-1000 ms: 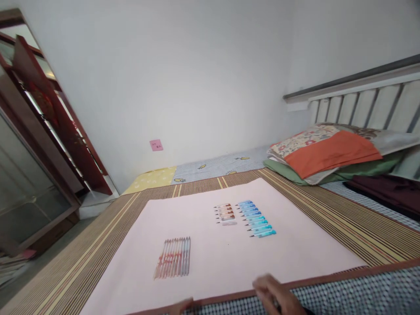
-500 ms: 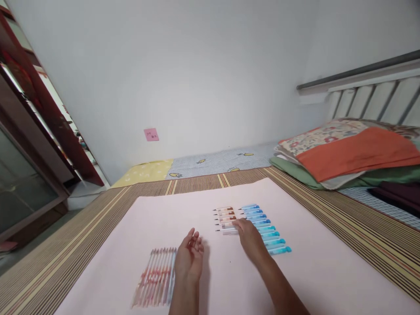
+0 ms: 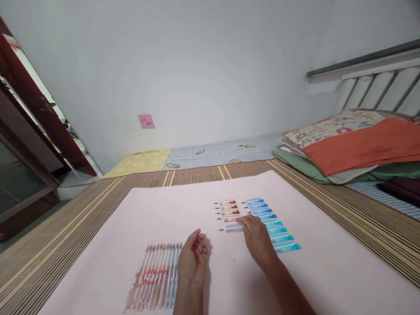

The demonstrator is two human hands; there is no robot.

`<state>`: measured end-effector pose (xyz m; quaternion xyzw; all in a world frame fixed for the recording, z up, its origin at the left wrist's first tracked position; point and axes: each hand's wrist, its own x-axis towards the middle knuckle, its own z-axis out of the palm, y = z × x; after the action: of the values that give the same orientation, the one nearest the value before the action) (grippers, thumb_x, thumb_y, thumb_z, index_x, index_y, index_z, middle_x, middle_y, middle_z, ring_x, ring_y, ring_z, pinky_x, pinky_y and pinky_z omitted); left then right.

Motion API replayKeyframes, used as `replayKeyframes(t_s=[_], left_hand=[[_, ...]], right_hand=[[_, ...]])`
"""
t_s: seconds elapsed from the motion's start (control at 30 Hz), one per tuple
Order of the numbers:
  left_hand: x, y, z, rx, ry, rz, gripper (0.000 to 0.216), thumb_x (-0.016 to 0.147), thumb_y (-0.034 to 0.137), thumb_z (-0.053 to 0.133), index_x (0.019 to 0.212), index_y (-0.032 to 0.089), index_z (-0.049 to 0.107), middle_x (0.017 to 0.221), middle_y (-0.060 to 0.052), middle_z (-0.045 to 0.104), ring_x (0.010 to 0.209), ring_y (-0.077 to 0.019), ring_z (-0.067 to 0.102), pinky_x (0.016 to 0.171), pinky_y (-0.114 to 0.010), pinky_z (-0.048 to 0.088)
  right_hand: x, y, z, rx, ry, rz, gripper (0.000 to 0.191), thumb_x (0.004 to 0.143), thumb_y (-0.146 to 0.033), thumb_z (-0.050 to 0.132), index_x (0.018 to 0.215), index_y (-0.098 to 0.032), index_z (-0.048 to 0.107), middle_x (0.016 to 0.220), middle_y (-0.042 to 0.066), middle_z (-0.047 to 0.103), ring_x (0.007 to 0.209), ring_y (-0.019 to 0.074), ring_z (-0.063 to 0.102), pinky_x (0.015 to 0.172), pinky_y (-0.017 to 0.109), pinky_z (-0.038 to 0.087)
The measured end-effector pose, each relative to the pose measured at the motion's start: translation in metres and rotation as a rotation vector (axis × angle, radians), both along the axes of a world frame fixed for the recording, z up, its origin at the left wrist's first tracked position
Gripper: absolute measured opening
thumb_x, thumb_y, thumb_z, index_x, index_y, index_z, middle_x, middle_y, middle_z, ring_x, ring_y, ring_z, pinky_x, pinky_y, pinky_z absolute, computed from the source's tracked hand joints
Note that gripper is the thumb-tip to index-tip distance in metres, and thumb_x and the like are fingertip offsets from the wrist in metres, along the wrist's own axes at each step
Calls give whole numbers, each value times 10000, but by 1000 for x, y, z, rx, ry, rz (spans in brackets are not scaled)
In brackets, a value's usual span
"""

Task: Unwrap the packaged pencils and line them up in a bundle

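Observation:
A large pink sheet (image 3: 295, 280) covers the striped mat. My left hand (image 3: 194, 261) hovers edge-on over it with its fingers loosely curled and apart, holding nothing, just right of a row of several pinkish clear pens (image 3: 154, 276). My right hand (image 3: 256, 238) lies palm down with its fingertips closed on the nearest pen (image 3: 231, 228) of a short row of brown-barrelled pens (image 3: 227, 209). Right beside that hand runs a row of several blue pens (image 3: 272, 225), partly hidden by it.
The pink sheet lies on a brown striped mat (image 3: 370, 218) over a bed. Stacked pillows and folded covers (image 3: 354, 146) sit at the right by a slatted headboard (image 3: 377, 87). A dark wooden cabinet (image 3: 22, 144) stands at the left. A pink note (image 3: 146, 121) is stuck on the wall.
Both hands came up from the near edge onto the sheet. The right hand reached the brown pens and drew the nearest one slightly toward me; the left hand settled beside the pinkish pens.

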<state>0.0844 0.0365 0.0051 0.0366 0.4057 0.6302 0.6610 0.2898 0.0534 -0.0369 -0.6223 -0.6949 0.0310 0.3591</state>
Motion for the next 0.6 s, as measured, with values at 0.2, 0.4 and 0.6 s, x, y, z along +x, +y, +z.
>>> replayKeyframes(t_s=[0.2, 0.4, 0.6], left_hand=[[0, 0, -3, 9, -16, -54, 69, 805, 80, 641, 867, 108, 655, 664, -40, 638, 493, -85, 577, 441, -165, 455], [-3, 0, -1, 18, -12, -64, 72, 802, 89, 649, 869, 117, 651, 662, -34, 637, 495, -87, 585, 447, -165, 467], [0, -1, 1, -6, -23, -61, 57, 835, 65, 603, 849, 103, 643, 649, -37, 633, 479, -76, 573, 438, -149, 455]], right_hand=[[1, -2, -5, -105, -101, 50, 344, 942, -98, 387, 1071, -198, 689, 1033, 89, 688, 978, 229, 574, 843, 345, 405], [-3, 0, -6, -131, -100, 37, 278, 907, -105, 456, 1020, -206, 688, 1082, 86, 657, 1017, 229, 542, 858, 331, 383], [-11, -3, -4, -196, -66, 61, 280, 868, -69, 454, 944, -208, 684, 990, 73, 652, 939, 215, 564, 810, 305, 373]])
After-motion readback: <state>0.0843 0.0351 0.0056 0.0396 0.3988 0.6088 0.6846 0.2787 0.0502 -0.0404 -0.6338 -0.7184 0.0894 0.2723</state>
